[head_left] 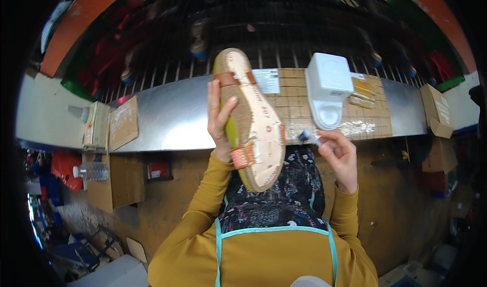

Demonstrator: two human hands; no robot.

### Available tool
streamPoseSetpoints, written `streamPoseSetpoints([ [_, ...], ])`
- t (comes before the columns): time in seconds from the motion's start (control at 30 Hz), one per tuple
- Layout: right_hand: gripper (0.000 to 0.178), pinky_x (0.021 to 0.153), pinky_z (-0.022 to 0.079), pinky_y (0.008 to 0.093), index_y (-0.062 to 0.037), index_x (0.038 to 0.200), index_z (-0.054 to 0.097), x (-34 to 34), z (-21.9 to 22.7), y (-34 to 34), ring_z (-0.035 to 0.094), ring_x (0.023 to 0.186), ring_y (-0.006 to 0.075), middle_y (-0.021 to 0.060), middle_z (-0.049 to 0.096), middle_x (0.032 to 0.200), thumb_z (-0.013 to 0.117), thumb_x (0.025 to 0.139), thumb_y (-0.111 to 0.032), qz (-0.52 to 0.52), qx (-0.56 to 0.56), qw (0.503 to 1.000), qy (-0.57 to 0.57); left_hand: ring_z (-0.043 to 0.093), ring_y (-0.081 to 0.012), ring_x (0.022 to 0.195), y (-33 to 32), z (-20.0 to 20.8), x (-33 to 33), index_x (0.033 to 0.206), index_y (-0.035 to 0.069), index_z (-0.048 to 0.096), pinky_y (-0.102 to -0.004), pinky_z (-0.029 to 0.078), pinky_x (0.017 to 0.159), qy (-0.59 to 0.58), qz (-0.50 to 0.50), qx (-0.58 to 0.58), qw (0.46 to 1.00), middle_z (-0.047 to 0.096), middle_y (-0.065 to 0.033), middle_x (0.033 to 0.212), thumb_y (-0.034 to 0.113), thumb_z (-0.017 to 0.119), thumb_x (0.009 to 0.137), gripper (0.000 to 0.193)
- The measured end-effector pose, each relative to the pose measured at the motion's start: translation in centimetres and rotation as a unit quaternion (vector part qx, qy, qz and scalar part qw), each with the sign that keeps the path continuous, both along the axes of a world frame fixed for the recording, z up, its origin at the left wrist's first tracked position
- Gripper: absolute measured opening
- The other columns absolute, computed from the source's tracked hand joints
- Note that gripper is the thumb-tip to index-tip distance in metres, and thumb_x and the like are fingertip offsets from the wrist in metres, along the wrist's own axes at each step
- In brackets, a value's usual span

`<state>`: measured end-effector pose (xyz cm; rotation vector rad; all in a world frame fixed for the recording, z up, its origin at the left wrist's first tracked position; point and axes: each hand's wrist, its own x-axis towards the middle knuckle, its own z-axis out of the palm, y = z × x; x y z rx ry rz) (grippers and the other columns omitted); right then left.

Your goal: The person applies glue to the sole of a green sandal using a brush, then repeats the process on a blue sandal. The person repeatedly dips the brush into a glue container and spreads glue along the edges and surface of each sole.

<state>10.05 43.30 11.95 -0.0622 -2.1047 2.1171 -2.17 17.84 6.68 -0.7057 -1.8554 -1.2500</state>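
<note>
My left hand (219,115) grips a sandal on a yellow-green shoe last (265,127), its underside turned up toward me. Pale insole board shows there, with brown strap ends folded over its edges and some printed marks. The last slants from the far left to the near right above the front edge of the bench. My right hand (339,152) pinches a small brush (310,137) with a light handle and dark bristles, just right of the insole and apart from it. Beyond that hand stands a white plastic dispenser (328,76) with a round cup at its front.
Under the dispenser lies taped cardboard (294,102) on the metal bench (172,114). Amber strips (362,93) rest to its right. Cartons stand at both ends, the right one (437,110) open. A dark conveyor (238,26) carrying several lasts runs behind. A plastic bottle (91,171) is lower left.
</note>
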Motion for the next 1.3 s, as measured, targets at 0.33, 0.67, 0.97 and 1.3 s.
streamPoseSetpoints([
  [0.33,0.006,0.074,0.028,0.0347,-0.0151,0.085,0.072,-0.5,-4.5,6.8,0.054,0.068,0.0150,-0.0027,0.060,0.075,0.074,0.081,-0.019,-0.272,0.602,0.745,0.094,0.029,-0.0442,0.141,2.9,-0.3,0.5,0.126,0.014,0.054,-0.0513,0.028,0.114,-0.046,-0.001,0.033,0.998,0.035,-0.0240,0.150,0.025,0.085,0.070,0.065],
  [0.67,0.010,0.074,0.036,0.0317,-0.0084,0.082,0.072,-1.1,-3.3,6.8,0.056,0.067,0.0110,-0.0011,0.061,0.071,0.069,0.088,-0.017,-0.182,0.451,0.870,-0.080,0.030,-0.0437,0.140,2.9,0.4,0.2,0.127,0.015,0.054,-0.0507,0.029,0.114,-0.039,0.012,-0.005,0.999,0.036,-0.0225,0.150,0.026,0.085,0.069,0.066],
  [0.97,0.013,0.075,0.045,0.0244,0.0017,0.092,0.072,0.9,0.8,-0.6,0.058,0.081,0.0127,0.0057,0.066,0.084,0.074,0.081,-0.005,-0.054,0.096,0.993,0.034,0.030,-0.0447,0.140,3.3,0.3,-0.5,0.125,0.019,0.062,-0.0550,0.027,0.113,-0.054,0.068,-0.027,0.996,0.040,-0.0170,0.150,0.026,0.085,0.067,0.063],
  [1.3,0.017,0.065,0.044,0.0229,-0.0004,0.097,0.074,0.0,0.0,-4.2,0.053,0.078,0.0112,0.0052,0.056,0.094,0.075,0.080,-0.002,-0.089,0.145,0.978,0.121,0.030,-0.0458,0.140,2.1,0.3,0.0,0.123,0.027,0.064,-0.0630,0.025,0.110,-0.048,0.111,-0.055,0.991,0.041,-0.0126,0.150,0.019,0.084,0.066,0.062],
])
